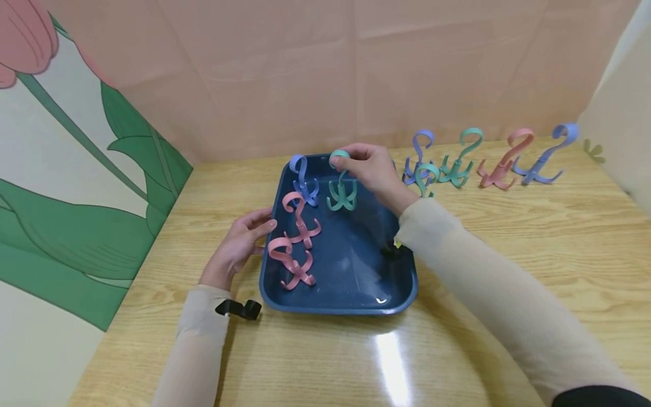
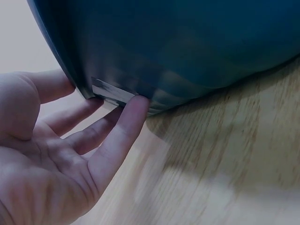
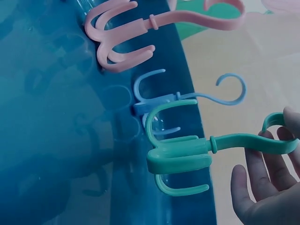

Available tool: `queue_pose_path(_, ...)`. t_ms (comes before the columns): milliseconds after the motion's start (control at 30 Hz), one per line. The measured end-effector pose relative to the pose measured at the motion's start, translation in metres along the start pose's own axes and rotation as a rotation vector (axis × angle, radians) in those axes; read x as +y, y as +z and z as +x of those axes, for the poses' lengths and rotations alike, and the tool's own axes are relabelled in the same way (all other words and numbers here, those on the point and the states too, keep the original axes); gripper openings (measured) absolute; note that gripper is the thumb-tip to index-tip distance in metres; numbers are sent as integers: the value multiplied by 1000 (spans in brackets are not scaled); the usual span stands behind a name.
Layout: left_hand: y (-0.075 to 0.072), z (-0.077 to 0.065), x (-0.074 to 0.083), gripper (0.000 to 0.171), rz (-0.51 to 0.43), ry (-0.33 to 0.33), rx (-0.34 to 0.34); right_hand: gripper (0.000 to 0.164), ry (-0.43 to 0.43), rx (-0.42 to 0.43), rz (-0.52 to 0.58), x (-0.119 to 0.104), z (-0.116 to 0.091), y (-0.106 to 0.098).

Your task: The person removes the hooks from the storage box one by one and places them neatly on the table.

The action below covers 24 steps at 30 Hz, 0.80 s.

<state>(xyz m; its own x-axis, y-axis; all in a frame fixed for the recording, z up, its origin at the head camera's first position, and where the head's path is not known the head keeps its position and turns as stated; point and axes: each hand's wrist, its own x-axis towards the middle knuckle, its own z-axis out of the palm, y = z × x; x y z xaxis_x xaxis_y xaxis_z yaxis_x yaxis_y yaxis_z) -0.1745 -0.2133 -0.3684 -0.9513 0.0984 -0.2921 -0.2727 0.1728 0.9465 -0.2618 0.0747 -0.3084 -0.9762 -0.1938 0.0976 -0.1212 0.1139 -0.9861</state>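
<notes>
My right hand point(image 1: 373, 172) pinches the curled top of a green four-prong hanging hook point(image 1: 342, 195) over the far part of a dark blue tray point(image 1: 351, 310). In the right wrist view the green hook's prongs point(image 3: 180, 154) overlap the tray wall. A blue hook point(image 1: 305, 186) and two pink hooks, a farther one point(image 1: 304, 229) and a nearer one point(image 1: 296, 271), stand in a line along the tray's left side. At the left edge my left hand point(image 1: 244, 240) holds the tray, thumb at the rim and fingertips point(image 2: 138, 103) against its outer wall.
Right of the tray stand more hooks on the wooden table point(image 1: 534, 271): a blue one point(image 1: 418, 155), two green ones point(image 1: 458, 167), a pink one point(image 1: 503, 167) and another blue one point(image 1: 544, 158). A pinkish sheet point(image 1: 285, 73) hangs behind the table.
</notes>
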Motion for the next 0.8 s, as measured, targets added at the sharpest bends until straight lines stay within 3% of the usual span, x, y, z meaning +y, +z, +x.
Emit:
queue_pose_path(367,-6,0,0,50,23,-14,2,24,-46,-20,130,-29,-16,-12)
queue_pose_path(800,-8,0,0,50,37,-11,-5,21,-153,-30,109,-50,-45,-42)
